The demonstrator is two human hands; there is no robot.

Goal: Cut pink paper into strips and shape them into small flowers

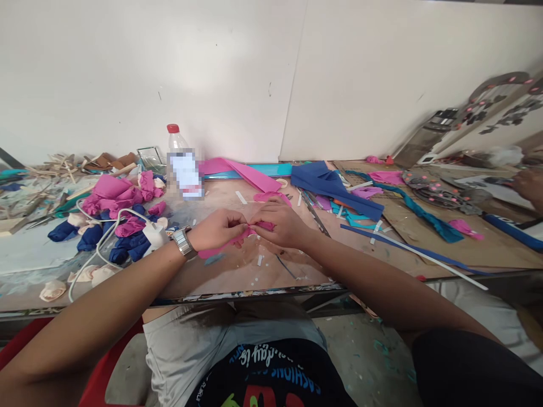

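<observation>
Both hands meet over the middle of the table, pinching a pink crepe-paper strip [220,249]. My left hand [220,228], with a metal watch on its wrist, is closed on the strip, and the strip's loose length trails below it to the left. My right hand [282,223] is closed on the strip's gathered end, fingertips nearly touching the left thumb. Another pink band [241,172] lies behind the hands beside folded dark blue material [335,186]. To the left sits a heap of rolled pink pieces [114,195] and dark blue pieces [123,246].
A white charger [155,234] with its cable lies by the heap. A red-capped bottle [173,135] stands behind a propped phone [186,175]. Wood scraps [63,169] lie far left. A white stick [432,263] and cardboard [394,226] lie right, with another person's hand [528,186] beyond.
</observation>
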